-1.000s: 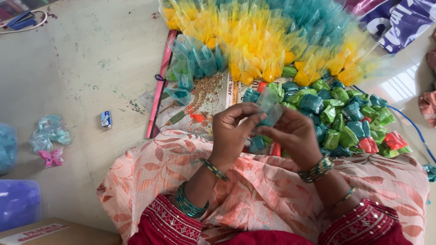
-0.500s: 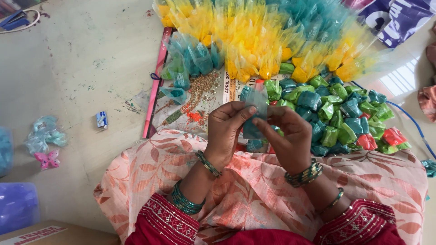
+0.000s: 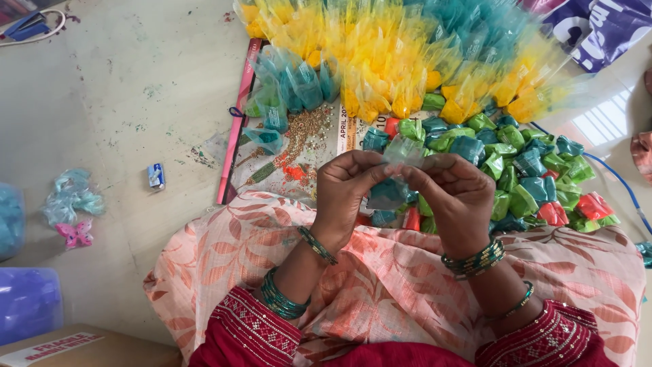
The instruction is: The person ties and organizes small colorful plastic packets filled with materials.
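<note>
My left hand and my right hand are raised together over my lap. Both pinch one small clear plastic packet with teal filling; its top is stretched between my thumbs and forefingers. Just beyond my hands lies a heap of small green, teal and red filled packets. Farther off is a large pile of yellow and teal packets with gathered tops. Green bangles sit on both wrists.
A printed calendar sheet lies on the floor under the packets. A small blue object, a pink butterfly clip and crumpled teal plastic lie at left. A purple container and a cardboard box sit bottom left.
My hands have stayed together on the teal packet, shifting slightly and pulling its top up between the fingertips. The piles have not moved.
</note>
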